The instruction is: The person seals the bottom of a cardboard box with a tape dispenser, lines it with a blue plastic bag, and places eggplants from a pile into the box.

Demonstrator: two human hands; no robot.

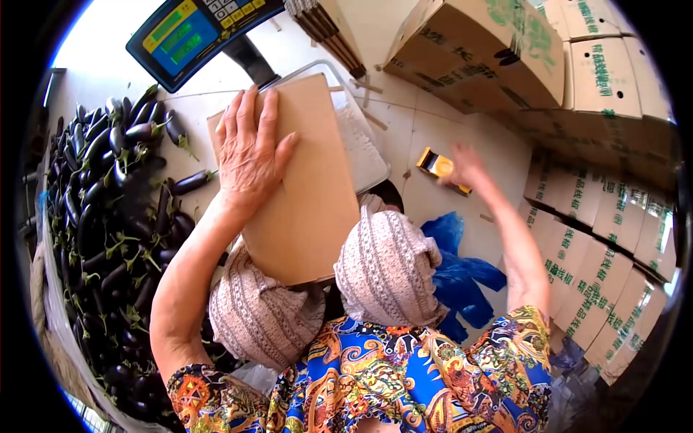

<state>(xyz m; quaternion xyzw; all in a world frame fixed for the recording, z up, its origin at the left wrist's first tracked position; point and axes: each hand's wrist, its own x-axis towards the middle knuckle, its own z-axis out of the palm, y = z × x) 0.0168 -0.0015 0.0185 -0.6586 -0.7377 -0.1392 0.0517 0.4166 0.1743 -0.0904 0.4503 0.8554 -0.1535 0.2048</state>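
Observation:
My left hand (249, 148) lies flat on a closed cardboard box (310, 195), fingers stretched out toward its far edge and thumb spread. The box stands in front of my knees, partly over a clear plastic tray on the scale (369, 155). On the floor to the right is a yellow-and-black tape dispenser (434, 163). My right hand (465, 166) is at the dispenser's near end and overlaps it in this view. Motion smears its fingers, so I cannot tell whether they grip it.
A large heap of eggplants (101, 209) spreads along the left. The scale's display (180, 40) stands at the far left, beside flattened cardboard (325, 32). Printed cartons (476, 54) are stacked at the far right and along the right side. Blue plastic (462, 274) lies by my right knee.

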